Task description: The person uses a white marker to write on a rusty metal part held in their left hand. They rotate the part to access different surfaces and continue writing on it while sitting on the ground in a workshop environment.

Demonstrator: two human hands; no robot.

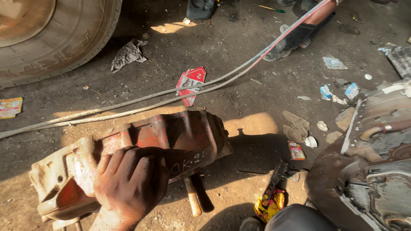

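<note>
The tyre (51, 34) is cut off by the top and left edges. The one hand (130, 184) in view, perhaps the left, covers part of the red casting (171, 137), and its wrist leaves the bottom edge. A wooden handle (192, 199) disappears under the casting, its head hidden. The large metal housing (368, 171) runs off the right edge.

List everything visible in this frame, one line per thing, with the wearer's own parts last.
Rusty red cast-metal housing: one, red-brown, centre ground.
Large rubber tyre: one, dusty grey, top left.
Pale hoses: two, whitish, running diagonally across the ground.
Crumpled grey rag: one, near the tyre.
Red-and-white carton: one, under the hoses.
Wire brush: one, black, lower right.
Greasy engine assembly: one, brown-grey, right edge.
Left hand: one, fingers resting on the housing.
</note>
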